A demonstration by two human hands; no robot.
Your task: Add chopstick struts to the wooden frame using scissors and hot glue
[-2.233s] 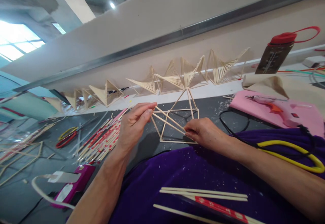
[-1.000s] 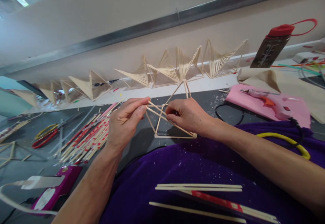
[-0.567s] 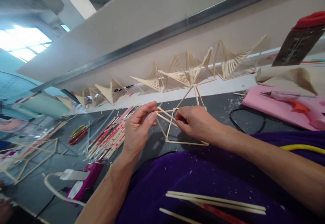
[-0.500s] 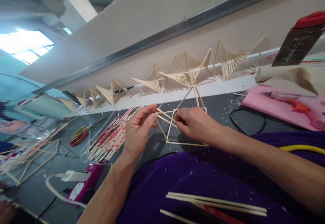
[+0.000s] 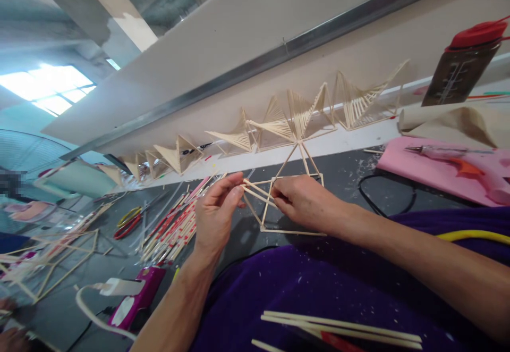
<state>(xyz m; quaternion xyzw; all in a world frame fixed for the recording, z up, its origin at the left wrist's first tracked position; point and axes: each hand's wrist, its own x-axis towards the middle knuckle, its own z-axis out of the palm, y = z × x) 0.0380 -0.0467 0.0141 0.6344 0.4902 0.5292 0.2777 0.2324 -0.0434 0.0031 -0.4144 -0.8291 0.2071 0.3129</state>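
Note:
A small frame of thin wooden sticks (image 5: 295, 232) stands on the dark table in front of me, with several sticks meeting in a peak at its far side. My left hand (image 5: 217, 211) pinches the left end of a wooden stick (image 5: 260, 191) between thumb and fingertips, at the frame's left corner. Closed in a pinch, my right hand (image 5: 305, 199) grips the other end of that stick near the frame's middle. A second stick runs close beside it. My right fingers hide where the sticks meet.
Finished stick models (image 5: 306, 112) line the white ledge behind. Red-and-white packaged sticks (image 5: 179, 224), scissors (image 5: 128, 223) and a magenta power strip (image 5: 137, 296) lie left. A glue gun (image 5: 458, 160) rests on pink material at right. Loose sticks (image 5: 338, 328) lie on the purple cloth (image 5: 319, 272).
The view has shifted slightly. The two sticks between my hands now lie closer together at the left end. Both hands keep their pinch in nearly the same place.

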